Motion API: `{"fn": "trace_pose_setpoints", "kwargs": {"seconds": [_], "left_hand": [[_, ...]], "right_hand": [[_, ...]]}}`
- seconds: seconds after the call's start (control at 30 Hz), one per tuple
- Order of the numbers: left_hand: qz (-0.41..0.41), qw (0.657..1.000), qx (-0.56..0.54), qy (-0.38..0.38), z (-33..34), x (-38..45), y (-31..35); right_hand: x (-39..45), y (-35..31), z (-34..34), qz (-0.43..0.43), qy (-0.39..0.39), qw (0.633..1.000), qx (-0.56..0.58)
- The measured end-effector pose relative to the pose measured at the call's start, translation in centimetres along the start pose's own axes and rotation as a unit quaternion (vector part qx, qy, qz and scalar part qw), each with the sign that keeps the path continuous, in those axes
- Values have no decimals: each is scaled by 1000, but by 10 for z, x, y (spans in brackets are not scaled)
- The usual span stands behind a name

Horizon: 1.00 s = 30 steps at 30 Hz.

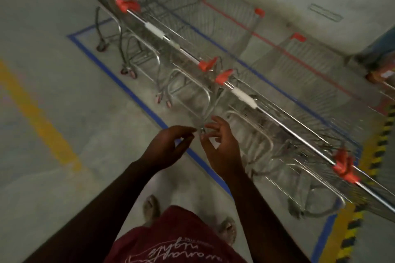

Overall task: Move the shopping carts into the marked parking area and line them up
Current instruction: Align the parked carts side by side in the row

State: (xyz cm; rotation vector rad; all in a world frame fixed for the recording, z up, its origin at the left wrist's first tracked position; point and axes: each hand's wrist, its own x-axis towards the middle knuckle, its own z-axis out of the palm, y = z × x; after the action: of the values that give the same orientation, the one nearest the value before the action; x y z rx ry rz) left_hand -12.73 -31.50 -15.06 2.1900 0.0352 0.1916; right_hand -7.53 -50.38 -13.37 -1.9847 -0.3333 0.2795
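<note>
Several metal shopping carts with orange corner caps stand side by side in a row inside a blue taped rectangle (119, 83) on the concrete floor. The nearest cart's handle bar (277, 121) runs diagonally to the lower right; the cart beside it has its handle (166, 38) further up left. My left hand (168, 147) and my right hand (220, 145) hover close together in front of the row, above the blue tape. Both have loosely spread fingers and hold nothing. The frame is blurred by motion.
A red taped outline (275, 47) lies beyond the carts. A yellow floor line (40, 121) runs at the left. Yellow-and-black hazard tape (376, 147) borders the right side. Another person's leg (382, 49) shows at the right edge. My bare feet (151, 207) stand below.
</note>
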Motion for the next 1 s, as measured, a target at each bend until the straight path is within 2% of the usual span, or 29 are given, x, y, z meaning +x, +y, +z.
{"fn": "trace_pose_setpoints", "kwargs": {"seconds": [0.2, 0.37, 0.47, 0.53, 0.57, 0.63, 0.67, 0.73, 0.83, 0.9, 1.0], "left_hand": [[21, 999, -14, -24, -70, 44, -26], [84, 996, -16, 0, -72, 119, -32], [158, 987, 6, -2, -63, 169, -30], [171, 985, 30, -26, -60, 203, -30], [168, 983, 53, -50, -59, 219, -33], [165, 973, 126, -105, -55, 246, -43], [160, 966, 160, -125, -53, 257, -48], [152, 956, 211, -133, -49, 275, -56], [138, 935, 291, -149, -36, 296, -62], [123, 931, 305, -160, -23, 305, -65], [142, 944, 283, -94, -7, 310, -68]], "right_hand": [[37, -61, 26, 0, 7, 997, 71], [89, -65, 21, 12, 74, 994, 75], [129, -52, 12, 17, 119, 990, 71], [156, -34, 4, 4, 159, 987, 12], [169, -21, -1, -5, 179, 981, -71], [189, 3, -8, 26, 181, 942, -283], [194, 13, -9, 64, 169, 920, -347], [197, 25, -8, 106, 154, 903, -387], [199, 36, -4, 86, 204, 901, -374], [201, 39, -1, 82, 240, 897, -363], [202, 40, 5, 80, 280, 880, -374]]}}
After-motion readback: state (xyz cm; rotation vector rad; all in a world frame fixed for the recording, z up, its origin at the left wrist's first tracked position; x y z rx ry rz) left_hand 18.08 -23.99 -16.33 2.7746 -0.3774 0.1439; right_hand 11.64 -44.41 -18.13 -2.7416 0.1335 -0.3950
